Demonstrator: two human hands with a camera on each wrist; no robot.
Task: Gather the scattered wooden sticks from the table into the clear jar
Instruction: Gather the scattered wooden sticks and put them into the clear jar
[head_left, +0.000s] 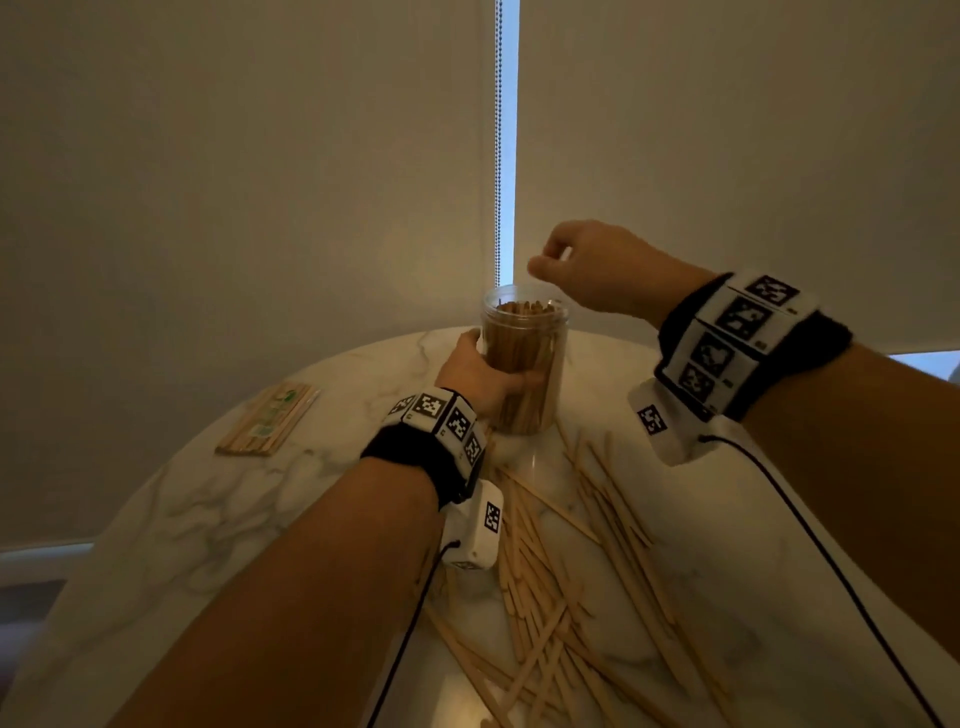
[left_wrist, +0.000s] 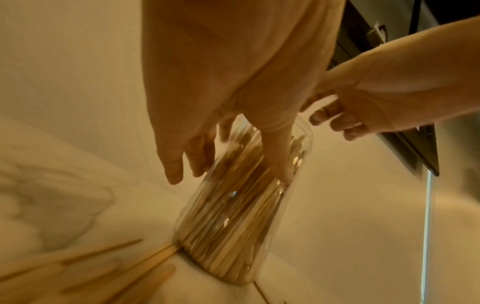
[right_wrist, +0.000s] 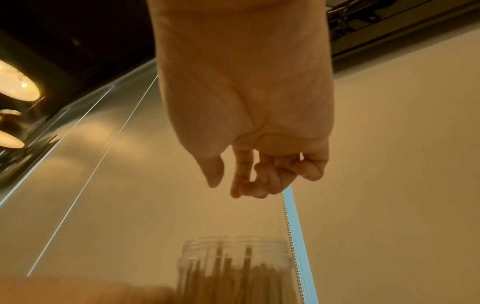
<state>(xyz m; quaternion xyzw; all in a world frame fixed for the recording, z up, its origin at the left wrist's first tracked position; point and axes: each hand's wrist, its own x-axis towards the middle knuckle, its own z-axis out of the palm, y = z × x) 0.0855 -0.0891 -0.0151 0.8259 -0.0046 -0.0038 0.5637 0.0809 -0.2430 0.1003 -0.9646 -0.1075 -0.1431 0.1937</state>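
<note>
Left hand (head_left: 480, 376) grips the clear jar (head_left: 524, 364) upright on the tabletop (head_left: 208, 519); right hand (head_left: 587, 265) hovers above its mouth, fingers loosely curled, seemingly empty. Keep the jar steadied; scattered wooden sticks (head_left: 571, 571) remain nearby.

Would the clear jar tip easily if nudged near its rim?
Probably: the clear jar is tall, narrow and upright on smooth marble. The packed sticks likely weigh it down, and the left hand gripping its side should steady it.

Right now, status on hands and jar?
Left hand grips clear jar. Right hand above rim, fingers empty. Loose sticks remain on table.
</note>
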